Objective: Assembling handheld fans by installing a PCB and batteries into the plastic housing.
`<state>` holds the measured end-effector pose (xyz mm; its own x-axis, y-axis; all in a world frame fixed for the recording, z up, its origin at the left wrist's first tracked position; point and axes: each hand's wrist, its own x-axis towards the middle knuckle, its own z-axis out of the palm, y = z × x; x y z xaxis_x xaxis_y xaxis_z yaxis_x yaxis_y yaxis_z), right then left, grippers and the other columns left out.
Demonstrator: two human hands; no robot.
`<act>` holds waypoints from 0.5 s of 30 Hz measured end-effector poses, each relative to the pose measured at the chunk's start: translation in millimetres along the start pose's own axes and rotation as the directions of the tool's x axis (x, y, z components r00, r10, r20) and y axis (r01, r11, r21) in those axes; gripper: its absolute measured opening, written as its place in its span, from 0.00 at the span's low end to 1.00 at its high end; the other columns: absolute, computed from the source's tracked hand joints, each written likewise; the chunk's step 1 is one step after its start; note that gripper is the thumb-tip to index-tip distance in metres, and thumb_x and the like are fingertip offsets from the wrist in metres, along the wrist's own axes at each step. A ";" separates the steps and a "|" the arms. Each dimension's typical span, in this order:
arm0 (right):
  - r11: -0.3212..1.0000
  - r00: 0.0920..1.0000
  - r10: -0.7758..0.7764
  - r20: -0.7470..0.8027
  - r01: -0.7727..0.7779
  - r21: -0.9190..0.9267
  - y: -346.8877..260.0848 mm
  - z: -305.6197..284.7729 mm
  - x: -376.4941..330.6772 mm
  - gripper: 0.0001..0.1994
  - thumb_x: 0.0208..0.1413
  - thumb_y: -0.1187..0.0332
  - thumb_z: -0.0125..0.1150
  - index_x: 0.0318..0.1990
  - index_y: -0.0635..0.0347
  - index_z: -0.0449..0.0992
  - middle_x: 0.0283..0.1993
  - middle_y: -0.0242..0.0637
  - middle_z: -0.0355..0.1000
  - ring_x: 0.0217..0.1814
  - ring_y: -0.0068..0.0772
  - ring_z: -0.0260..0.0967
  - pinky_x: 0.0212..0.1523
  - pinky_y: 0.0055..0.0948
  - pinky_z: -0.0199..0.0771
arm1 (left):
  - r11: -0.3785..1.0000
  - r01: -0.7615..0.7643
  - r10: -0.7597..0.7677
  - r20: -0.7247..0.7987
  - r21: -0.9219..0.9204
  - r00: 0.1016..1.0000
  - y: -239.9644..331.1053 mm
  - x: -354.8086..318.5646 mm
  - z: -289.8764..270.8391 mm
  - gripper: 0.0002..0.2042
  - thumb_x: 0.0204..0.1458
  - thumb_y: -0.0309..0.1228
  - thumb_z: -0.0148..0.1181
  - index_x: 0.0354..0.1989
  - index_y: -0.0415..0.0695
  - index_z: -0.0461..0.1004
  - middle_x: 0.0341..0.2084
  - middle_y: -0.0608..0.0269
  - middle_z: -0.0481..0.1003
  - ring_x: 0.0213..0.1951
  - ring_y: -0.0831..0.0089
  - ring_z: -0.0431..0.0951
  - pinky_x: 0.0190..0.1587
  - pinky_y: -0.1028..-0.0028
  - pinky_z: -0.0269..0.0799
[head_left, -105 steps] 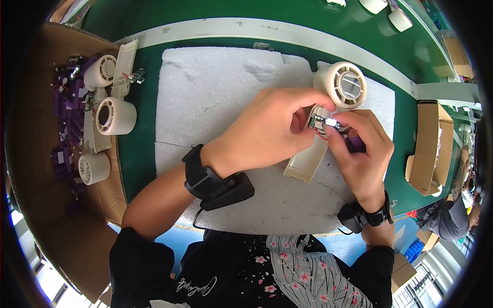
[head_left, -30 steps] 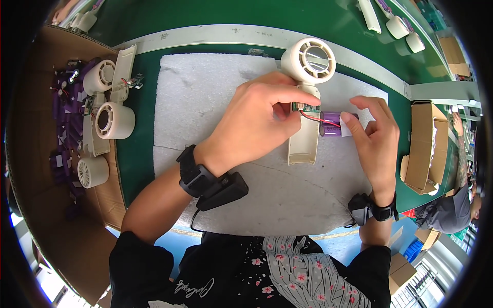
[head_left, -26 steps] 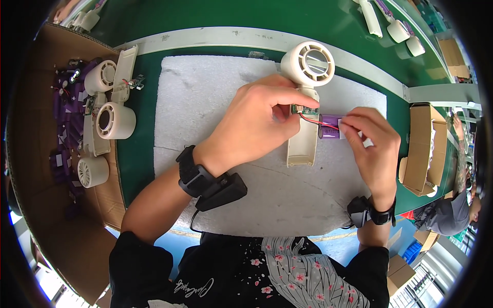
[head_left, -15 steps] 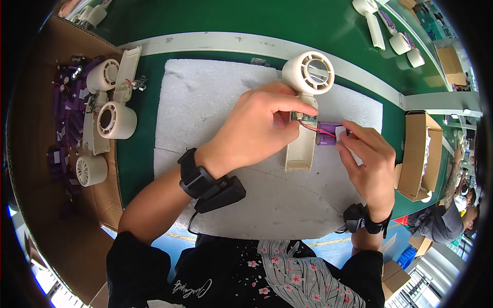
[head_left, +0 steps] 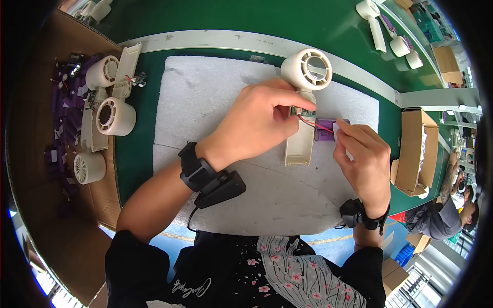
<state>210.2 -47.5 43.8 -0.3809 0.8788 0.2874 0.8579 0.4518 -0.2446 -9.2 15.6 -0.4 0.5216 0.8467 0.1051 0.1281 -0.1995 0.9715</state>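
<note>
A cream handheld fan (head_left: 299,149) lies on the foam sheet, its round head away from me and its hollow handle open. My left hand (head_left: 257,120) pinches the handle near a small green circuit board (head_left: 309,112), partly covering it. Red and dark wires run from the board to a purple battery pack (head_left: 324,134) just right of the handle. My right hand (head_left: 367,156) is closed at the pack's right end, fingertips over a small white patch (head_left: 336,129). Those fingers hide part of the pack.
A grey-white foam sheet (head_left: 205,92) covers the green bench. At left, a cardboard box (head_left: 31,102) holds purple battery packs, with fan parts (head_left: 116,117) on its edge. A smaller carton (head_left: 411,154) stands at right. More fans (head_left: 377,33) lie beyond the pale rail.
My right fingers have drawn closer together over the battery pack's white patch. My left hand keeps its grip on the fan. The whole view has shifted slightly.
</note>
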 end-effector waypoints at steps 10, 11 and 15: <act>0.984 0.984 -0.134 0.118 0.119 0.130 21.9 -13.7 15.8 0.08 0.39 0.82 0.68 0.30 0.68 0.79 0.41 0.41 0.79 0.34 0.40 0.76 0.35 0.32 0.78 | 1.000 -0.009 0.009 0.003 -0.014 1.000 1.1 0.8 -4.6 0.17 0.47 0.16 0.56 0.44 0.44 0.81 0.41 0.62 0.74 0.39 0.73 0.76 0.41 0.77 0.73; 0.982 0.984 -0.136 0.111 0.119 0.146 23.6 -13.6 13.0 0.07 0.39 0.81 0.68 0.30 0.68 0.79 0.41 0.41 0.79 0.33 0.39 0.76 0.35 0.32 0.78 | 1.000 -0.020 0.020 0.002 -0.018 1.000 0.9 0.2 -2.4 0.17 0.47 0.16 0.56 0.44 0.44 0.81 0.41 0.62 0.74 0.39 0.73 0.76 0.41 0.77 0.73; 0.973 0.988 -0.139 0.060 0.126 0.192 19.5 -11.6 7.6 0.07 0.39 0.81 0.69 0.29 0.68 0.79 0.41 0.41 0.79 0.33 0.39 0.76 0.34 0.32 0.78 | 0.999 -0.047 0.047 0.011 -0.005 0.999 -0.5 -4.6 -3.3 0.17 0.47 0.15 0.56 0.44 0.44 0.81 0.41 0.61 0.74 0.39 0.73 0.76 0.40 0.76 0.73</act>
<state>228.1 -33.8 52.0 -0.5166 0.8148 0.2631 0.7207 0.5797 -0.3801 -14.4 13.5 -0.7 0.5366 0.8307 0.1484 0.0989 -0.2366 0.9666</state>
